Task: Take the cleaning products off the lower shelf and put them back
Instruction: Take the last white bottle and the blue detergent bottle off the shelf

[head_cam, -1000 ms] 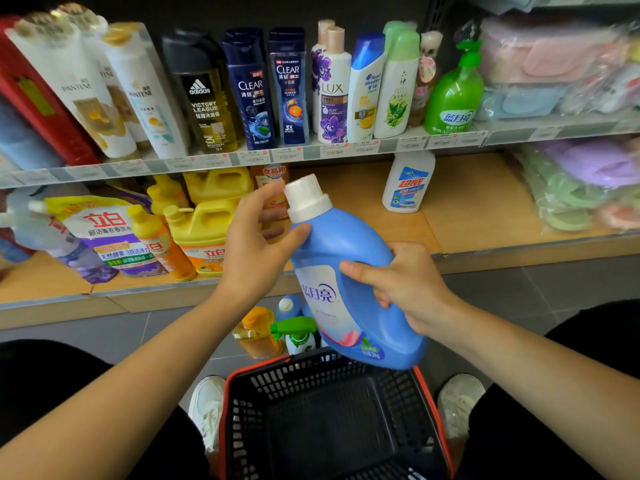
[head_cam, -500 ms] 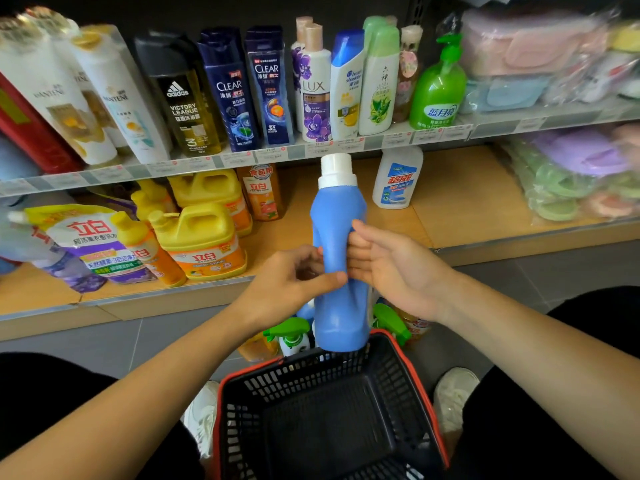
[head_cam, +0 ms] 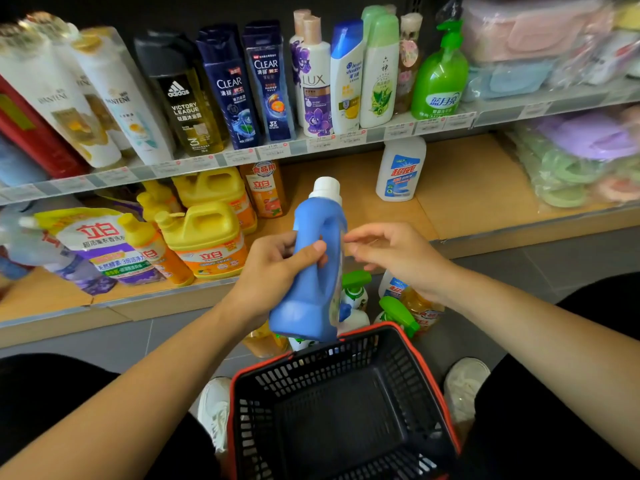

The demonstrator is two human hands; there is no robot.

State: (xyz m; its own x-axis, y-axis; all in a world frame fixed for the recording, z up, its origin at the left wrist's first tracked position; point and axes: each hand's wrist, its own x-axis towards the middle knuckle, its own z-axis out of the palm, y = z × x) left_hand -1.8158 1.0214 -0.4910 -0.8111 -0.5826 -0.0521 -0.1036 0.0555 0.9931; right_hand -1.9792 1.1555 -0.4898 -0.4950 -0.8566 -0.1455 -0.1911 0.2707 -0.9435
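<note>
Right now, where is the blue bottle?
Centre of the head view: the blue bottle is gripped in the left hand, above the far rim of the basket, in front of the lower shelf.

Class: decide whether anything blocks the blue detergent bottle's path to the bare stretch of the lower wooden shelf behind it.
Nothing visible does. The left hand grips the blue white-capped plastic bottle before bare wooden shelf, between an orange bottle and a white bottle.
</note>
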